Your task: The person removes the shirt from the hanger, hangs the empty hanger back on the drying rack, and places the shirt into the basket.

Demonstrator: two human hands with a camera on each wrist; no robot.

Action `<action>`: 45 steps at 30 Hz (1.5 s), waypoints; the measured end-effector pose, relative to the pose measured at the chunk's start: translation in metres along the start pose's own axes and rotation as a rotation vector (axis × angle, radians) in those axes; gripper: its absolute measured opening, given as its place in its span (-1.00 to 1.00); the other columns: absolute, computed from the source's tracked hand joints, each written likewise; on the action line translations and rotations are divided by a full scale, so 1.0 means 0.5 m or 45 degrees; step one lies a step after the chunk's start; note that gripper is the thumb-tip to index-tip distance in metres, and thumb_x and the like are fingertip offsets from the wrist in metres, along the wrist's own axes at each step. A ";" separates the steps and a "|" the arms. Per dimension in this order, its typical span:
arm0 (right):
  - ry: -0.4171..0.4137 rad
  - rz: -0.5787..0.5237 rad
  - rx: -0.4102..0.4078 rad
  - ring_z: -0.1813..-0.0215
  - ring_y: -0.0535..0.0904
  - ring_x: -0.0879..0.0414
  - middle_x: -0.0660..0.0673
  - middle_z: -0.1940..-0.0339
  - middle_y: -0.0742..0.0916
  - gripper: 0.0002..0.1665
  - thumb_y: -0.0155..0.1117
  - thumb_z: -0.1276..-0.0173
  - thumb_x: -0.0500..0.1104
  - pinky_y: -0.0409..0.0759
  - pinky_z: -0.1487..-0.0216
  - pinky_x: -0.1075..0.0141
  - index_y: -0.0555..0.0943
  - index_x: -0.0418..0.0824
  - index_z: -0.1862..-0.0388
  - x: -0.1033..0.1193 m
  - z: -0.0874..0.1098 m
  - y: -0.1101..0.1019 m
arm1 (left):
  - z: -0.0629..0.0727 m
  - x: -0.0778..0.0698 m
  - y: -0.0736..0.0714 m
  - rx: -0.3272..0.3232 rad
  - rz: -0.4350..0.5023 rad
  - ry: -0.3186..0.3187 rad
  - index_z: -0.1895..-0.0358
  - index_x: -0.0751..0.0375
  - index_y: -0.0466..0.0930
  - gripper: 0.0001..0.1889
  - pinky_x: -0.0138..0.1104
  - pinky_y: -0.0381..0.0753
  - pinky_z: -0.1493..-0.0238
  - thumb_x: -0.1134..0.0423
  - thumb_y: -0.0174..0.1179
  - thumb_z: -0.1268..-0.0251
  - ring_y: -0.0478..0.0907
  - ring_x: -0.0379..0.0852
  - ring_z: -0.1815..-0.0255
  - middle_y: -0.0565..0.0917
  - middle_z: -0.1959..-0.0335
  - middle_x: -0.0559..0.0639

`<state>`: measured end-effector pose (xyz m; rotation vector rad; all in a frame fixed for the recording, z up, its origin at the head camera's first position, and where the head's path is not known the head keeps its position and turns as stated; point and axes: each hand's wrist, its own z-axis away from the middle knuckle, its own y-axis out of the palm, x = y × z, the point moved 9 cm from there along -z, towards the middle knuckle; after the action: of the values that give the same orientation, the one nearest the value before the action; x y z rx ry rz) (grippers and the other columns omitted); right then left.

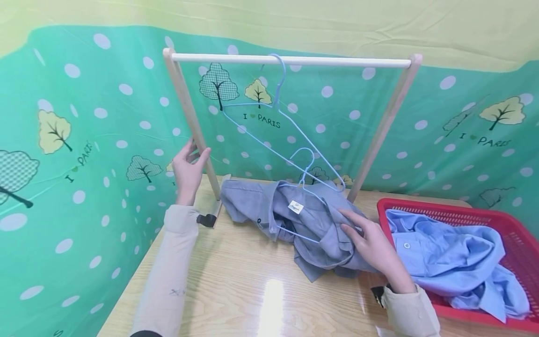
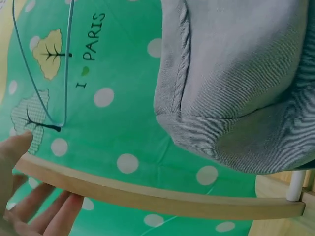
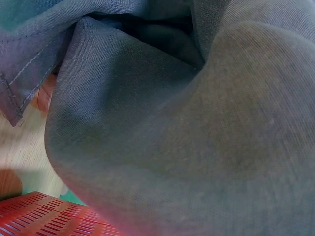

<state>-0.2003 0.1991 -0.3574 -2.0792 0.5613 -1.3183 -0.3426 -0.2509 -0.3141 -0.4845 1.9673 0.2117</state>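
Note:
In the head view, my left hand is at the left wooden post of a clothes rack. The left wrist view has its thumb on one side of the post and its fingers on the other. My right hand holds the right side of a grey-blue shirt between thumb and fingers. Inside that shirt sits a blue wire hanger, its hook standing out above the collar. Grey cloth fills most of the right wrist view and hides the right fingers.
A bare blue hanger hangs tilted from the rack's white rod, above the shirt. On the right, a red basket holds a light-blue shirt. Behind is a green patterned cloth; below, a wooden tabletop.

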 end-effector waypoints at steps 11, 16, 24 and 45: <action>-0.021 0.013 -0.010 -0.31 0.53 -0.17 -0.22 -0.25 0.65 -0.52 0.24 -0.44 -0.29 0.52 -0.26 -0.12 0.53 -0.22 -0.32 0.002 0.003 0.001 | 0.069 -0.067 -0.045 -0.137 0.053 0.242 -0.32 0.19 0.39 -0.44 -0.22 0.60 -0.25 0.22 0.35 -0.29 0.56 0.11 -0.18 0.56 -0.13 0.07; -0.025 0.015 -0.005 -0.31 0.54 -0.16 -0.21 -0.25 0.65 -0.52 0.24 -0.44 -0.28 0.52 -0.24 -0.14 0.52 -0.20 -0.33 0.003 0.004 0.001 | 0.092 -0.081 -0.027 -0.008 0.022 0.268 -0.20 0.34 0.50 -0.58 -0.18 0.62 -0.24 0.30 0.31 -0.32 0.60 0.18 -0.11 0.63 -0.07 0.19; -0.082 0.047 -0.017 -0.29 0.56 -0.12 -0.17 -0.24 0.67 -0.52 0.25 -0.43 -0.28 0.51 -0.30 0.46 0.54 -0.16 -0.32 0.013 0.004 -0.005 | 0.143 -0.086 0.052 0.346 -0.118 0.329 -0.19 0.38 0.49 -0.57 -0.07 0.59 -0.27 0.37 0.32 -0.29 0.60 0.13 -0.11 0.63 -0.07 0.22; -0.134 0.040 -0.010 -0.25 0.57 -0.12 -0.17 -0.19 0.70 -0.55 0.29 -0.41 -0.27 0.25 -0.21 0.82 0.58 -0.18 -0.26 0.016 0.011 -0.006 | 0.215 0.022 0.142 0.869 -0.266 0.203 -0.11 0.23 0.64 -0.67 -0.02 0.45 -0.40 0.25 0.32 -0.32 0.55 0.09 -0.20 0.68 -0.09 0.13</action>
<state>-0.1920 0.1979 -0.3519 -2.1237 0.5523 -1.1825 -0.2881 -0.1513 -0.3755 -0.2538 1.9750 -0.6307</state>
